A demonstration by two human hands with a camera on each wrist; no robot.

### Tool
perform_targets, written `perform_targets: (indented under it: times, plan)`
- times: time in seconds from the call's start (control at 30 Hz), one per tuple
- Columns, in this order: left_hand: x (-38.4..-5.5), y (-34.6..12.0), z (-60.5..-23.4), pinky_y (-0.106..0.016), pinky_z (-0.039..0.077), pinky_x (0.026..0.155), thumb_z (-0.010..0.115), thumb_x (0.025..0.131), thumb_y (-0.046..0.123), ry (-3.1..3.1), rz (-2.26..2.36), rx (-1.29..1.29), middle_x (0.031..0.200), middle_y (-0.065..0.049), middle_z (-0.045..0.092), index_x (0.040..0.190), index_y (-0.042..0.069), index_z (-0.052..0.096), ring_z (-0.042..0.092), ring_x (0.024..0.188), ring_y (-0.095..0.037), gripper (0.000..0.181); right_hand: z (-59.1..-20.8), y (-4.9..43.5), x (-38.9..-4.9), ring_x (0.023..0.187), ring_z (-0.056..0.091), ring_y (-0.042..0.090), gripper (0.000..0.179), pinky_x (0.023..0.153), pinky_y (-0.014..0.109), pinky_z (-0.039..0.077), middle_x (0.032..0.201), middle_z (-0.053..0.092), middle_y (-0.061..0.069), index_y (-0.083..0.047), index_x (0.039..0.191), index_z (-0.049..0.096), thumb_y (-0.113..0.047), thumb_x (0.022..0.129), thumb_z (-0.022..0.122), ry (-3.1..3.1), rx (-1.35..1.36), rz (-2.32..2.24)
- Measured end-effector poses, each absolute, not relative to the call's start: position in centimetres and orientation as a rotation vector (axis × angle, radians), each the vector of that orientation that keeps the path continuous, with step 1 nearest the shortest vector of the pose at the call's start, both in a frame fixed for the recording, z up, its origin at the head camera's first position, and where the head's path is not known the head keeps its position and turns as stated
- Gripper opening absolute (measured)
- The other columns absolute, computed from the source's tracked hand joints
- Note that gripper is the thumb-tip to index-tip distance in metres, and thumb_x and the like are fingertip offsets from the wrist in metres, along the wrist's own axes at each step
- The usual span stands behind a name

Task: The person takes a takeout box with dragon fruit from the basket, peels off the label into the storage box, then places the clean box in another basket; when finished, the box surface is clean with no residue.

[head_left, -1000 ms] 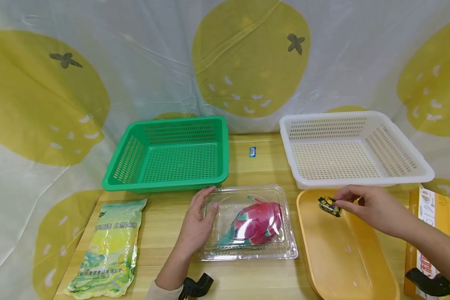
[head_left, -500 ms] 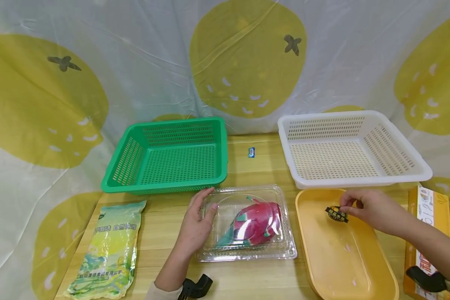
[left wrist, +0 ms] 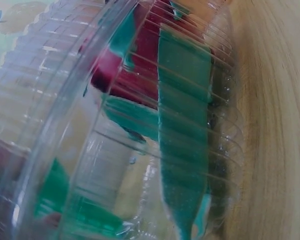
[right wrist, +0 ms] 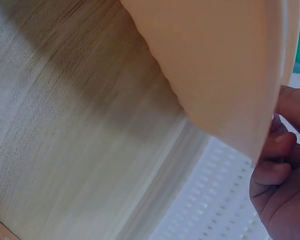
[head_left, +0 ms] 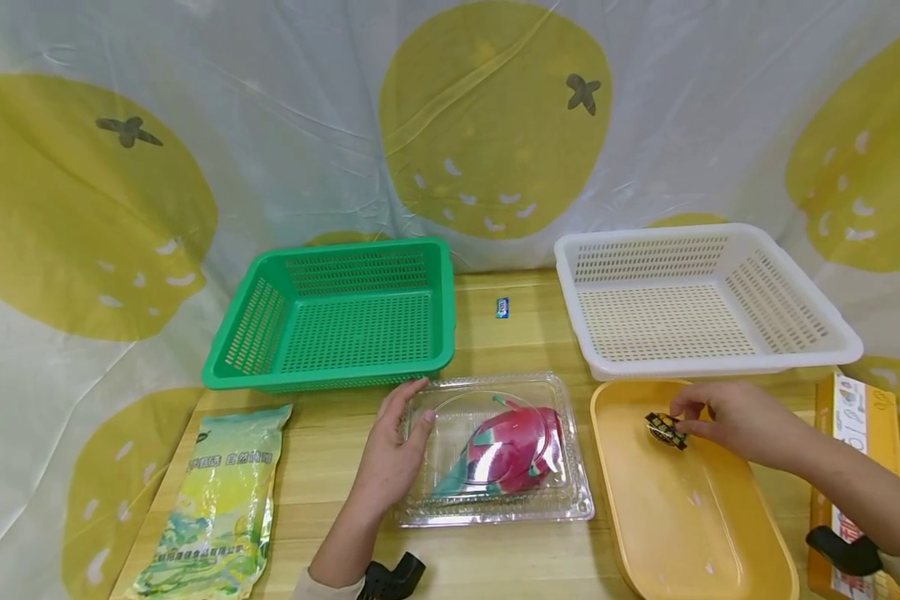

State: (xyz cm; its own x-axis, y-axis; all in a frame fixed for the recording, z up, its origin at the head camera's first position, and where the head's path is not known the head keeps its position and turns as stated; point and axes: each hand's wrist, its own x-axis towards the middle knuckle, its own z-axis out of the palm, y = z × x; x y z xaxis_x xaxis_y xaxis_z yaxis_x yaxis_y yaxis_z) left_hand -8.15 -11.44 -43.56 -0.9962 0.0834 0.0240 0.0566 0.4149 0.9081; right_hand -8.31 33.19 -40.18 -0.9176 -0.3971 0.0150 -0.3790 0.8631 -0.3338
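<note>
Black printed packet point(head_left: 666, 431): your right hand point(head_left: 738, 419) pinches it over the orange tray point(head_left: 693, 525), toward the tray's 11 o'clock. Your left hand point(head_left: 394, 450), fingers extended, touches the clear clamshell point(head_left: 498, 515) at 9 o'clock (dragon fruit point(head_left: 521, 450) inside). Green basket point(head_left: 330, 374): clamshell's 10 o'clock.

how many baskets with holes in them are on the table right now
2. The green basket is at the back left, beyond the left hand; the white basket is at the back right, beyond the yellow tray.
</note>
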Motion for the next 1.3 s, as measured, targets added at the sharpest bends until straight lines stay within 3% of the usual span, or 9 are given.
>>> perform_targets:
  times: [0.37, 0.63, 0.8, 0.9, 1.0, 1.2, 1.3]
  plan:
    - [-7.9, -11.4, -43.4, -0.069, 0.023, 0.119, 0.058, 0.104, 0.016, 2.611, 1.692, 0.107, 0.162, -0.011, 0.037, 0.150, 0.018, 0.050, 0.030, 0.153, -0.042, 0.047, -40.3, 33.0, -8.5, 0.073, 0.052, -0.008, 0.019, 0.063, 0.021, 0.050, 0.081, 0.064, -0.022, -0.028, 0.087, 0.073, -0.013, 0.082, 0.084, 2.980, -0.696, -0.431]
    - [-8.0, -11.4, -43.4, -0.069, 0.023, 0.120, 0.058, 0.104, 0.016, 2.616, 1.698, 0.122, 0.162, -0.013, 0.037, 0.150, 0.017, 0.050, 0.031, 0.153, -0.041, 0.046, -40.5, 33.3, -8.4, 0.076, 0.058, -0.003, 0.018, 0.066, 0.026, 0.054, 0.084, 0.067, -0.018, -0.020, 0.092, 0.076, -0.011, 0.080, 0.085, 3.042, -0.750, -0.415]
    - [-8.0, -11.3, -43.4, -0.069, 0.023, 0.120, 0.058, 0.104, 0.016, 2.617, 1.701, 0.125, 0.162, -0.012, 0.038, 0.150, 0.017, 0.050, 0.031, 0.153, -0.041, 0.046, -39.8, 33.9, -8.0, 0.067, 0.044, -0.008, 0.024, 0.056, 0.017, 0.042, 0.081, 0.061, -0.023, -0.024, 0.092, 0.074, -0.008, 0.078, 0.086, 3.133, -0.772, -0.633]
    - [-8.0, -11.3, -43.4, -0.070, 0.023, 0.119, 0.058, 0.104, 0.016, 2.615, 1.702, 0.132, 0.162, -0.011, 0.038, 0.150, 0.016, 0.050, 0.030, 0.153, -0.041, 0.046, -39.1, 35.0, -8.1, 0.063, 0.040, -0.008, 0.034, 0.053, 0.012, 0.035, 0.075, 0.056, -0.024, -0.027, 0.088, 0.074, -0.002, 0.071, 0.088, 3.250, -0.830, -0.759]
    - [-8.1, -11.4, -43.4, -0.071, 0.022, 0.119, 0.057, 0.104, 0.016, 2.599, 1.707, 0.134, 0.163, -0.012, 0.036, 0.150, 0.016, 0.050, 0.029, 0.153, -0.042, 0.046, -38.5, 36.7, -8.6, 0.068, 0.045, -0.010, 0.034, 0.059, 0.007, 0.037, 0.076, 0.058, -0.024, -0.023, 0.089, 0.076, -0.001, 0.067, 0.090, 3.357, -0.747, -0.813]
    - [-8.1, -11.7, -43.1, -0.075, 0.020, 0.117, 0.058, 0.104, 0.020, 2.553, 1.701, 0.122, 0.166, -0.012, 0.031, 0.152, 0.019, 0.048, 0.025, 0.154, -0.045, 0.048, -38.5, 41.4, -9.9, 0.086, 0.046, -0.023, 0.032, 0.067, 0.001, 0.038, 0.094, 0.059, -0.035, -0.011, 0.105, 0.077, -0.015, 0.076, 0.090, 3.279, -0.345, -0.848]
    - [-8.0, -11.9, -42.9, -0.077, 0.020, 0.114, 0.059, 0.104, 0.021, 2.521, 1.712, 0.103, 0.167, -0.011, 0.028, 0.152, 0.022, 0.048, 0.023, 0.154, -0.046, 0.049, -38.8, 43.4, -10.4, 0.087, 0.044, -0.025, 0.036, 0.066, 0.001, 0.036, 0.096, 0.062, -0.031, -0.010, 0.110, 0.077, -0.022, 0.078, 0.090, 3.201, -0.221, -0.814]
